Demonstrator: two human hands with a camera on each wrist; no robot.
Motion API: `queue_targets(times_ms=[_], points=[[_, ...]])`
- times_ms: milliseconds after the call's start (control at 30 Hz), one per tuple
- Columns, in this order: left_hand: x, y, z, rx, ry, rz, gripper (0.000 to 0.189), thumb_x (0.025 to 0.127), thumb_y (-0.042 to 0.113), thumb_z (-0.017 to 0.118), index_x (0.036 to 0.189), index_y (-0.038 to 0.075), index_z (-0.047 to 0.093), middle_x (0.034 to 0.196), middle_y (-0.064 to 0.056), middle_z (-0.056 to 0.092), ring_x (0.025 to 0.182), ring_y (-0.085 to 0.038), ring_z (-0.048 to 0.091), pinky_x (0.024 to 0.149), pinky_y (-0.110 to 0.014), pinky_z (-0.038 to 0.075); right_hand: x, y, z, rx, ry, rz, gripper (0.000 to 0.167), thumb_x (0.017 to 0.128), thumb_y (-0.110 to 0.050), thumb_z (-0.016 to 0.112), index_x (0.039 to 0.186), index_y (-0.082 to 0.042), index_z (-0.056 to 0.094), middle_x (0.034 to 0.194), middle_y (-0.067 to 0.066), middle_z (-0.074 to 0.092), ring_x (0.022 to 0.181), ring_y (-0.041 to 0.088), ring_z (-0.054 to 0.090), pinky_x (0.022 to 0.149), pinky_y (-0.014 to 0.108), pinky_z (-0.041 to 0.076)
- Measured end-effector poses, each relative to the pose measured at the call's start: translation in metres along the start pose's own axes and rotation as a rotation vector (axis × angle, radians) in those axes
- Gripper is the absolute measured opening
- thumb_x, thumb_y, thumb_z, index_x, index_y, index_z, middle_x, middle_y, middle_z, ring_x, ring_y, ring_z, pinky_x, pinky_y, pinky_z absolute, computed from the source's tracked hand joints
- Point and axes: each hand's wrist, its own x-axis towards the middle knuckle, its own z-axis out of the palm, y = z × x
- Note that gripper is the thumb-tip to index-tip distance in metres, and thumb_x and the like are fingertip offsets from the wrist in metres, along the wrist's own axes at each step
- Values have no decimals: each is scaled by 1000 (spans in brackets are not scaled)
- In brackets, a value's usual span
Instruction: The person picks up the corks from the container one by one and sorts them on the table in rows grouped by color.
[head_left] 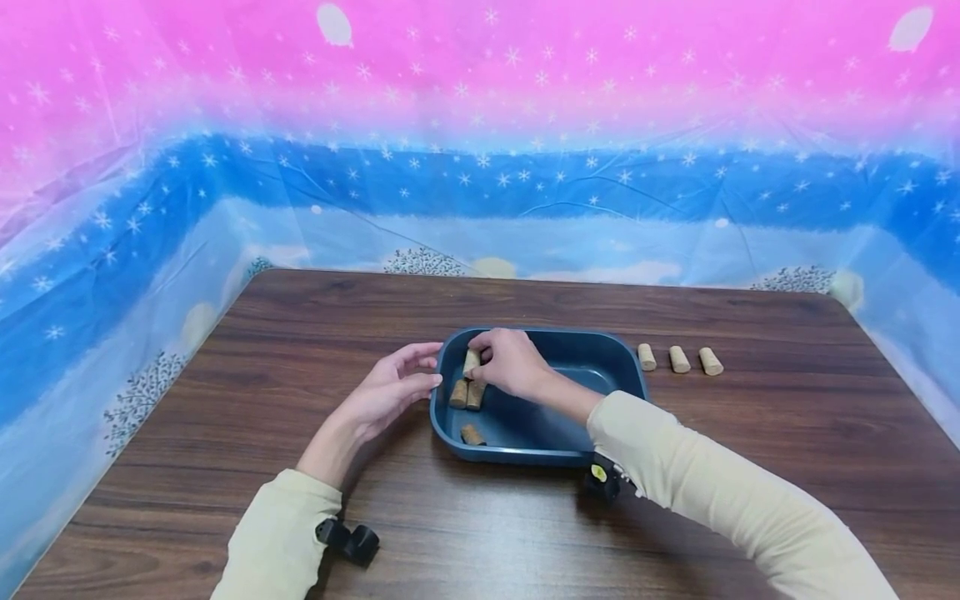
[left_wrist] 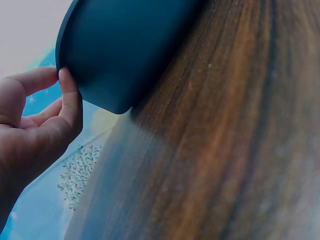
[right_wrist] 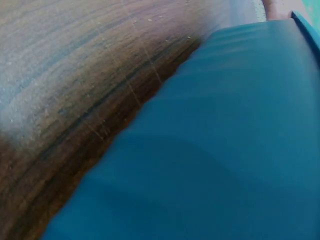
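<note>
The right hand (head_left: 517, 362) covers part of the light-brown cylindrical cork (head_left: 472, 363) in its fingers; its cream fabric sleeve (head_left: 712, 479) hides the near right corner of the dark-blue, round-cornered rectangular tray (head_left: 525, 455) and leaves the head view at the bottom, as does the brown wood-grained table (head_left: 465, 525). In the left wrist view, the tray is cut off above the left hand (left_wrist: 40, 130), and the table blurs to that hand's right. The right wrist view crops the tray's wall.
</note>
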Motion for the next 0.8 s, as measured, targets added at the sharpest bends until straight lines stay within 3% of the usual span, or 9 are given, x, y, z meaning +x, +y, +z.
queue_targets(times_ms=[367,800], points=[[0,0,1,-10,1,3,53,96,1,55,145,-1,35,124,-18,43,108,-27,52,88,-26,49,-4,9,-22,49,-61,-39,40,86,-10,71,124,1,63,121,15,62,108,25,61,85,35,53],[0,-1,2,-4,17,12,53,95,-2,55,144,-2,35,123,-19,43,100,-19,55,86,-25,50,-16,22,-52,50,-93,-109,40,86,-12,71,123,0,63,115,13,66,110,26,59,85,39,51]])
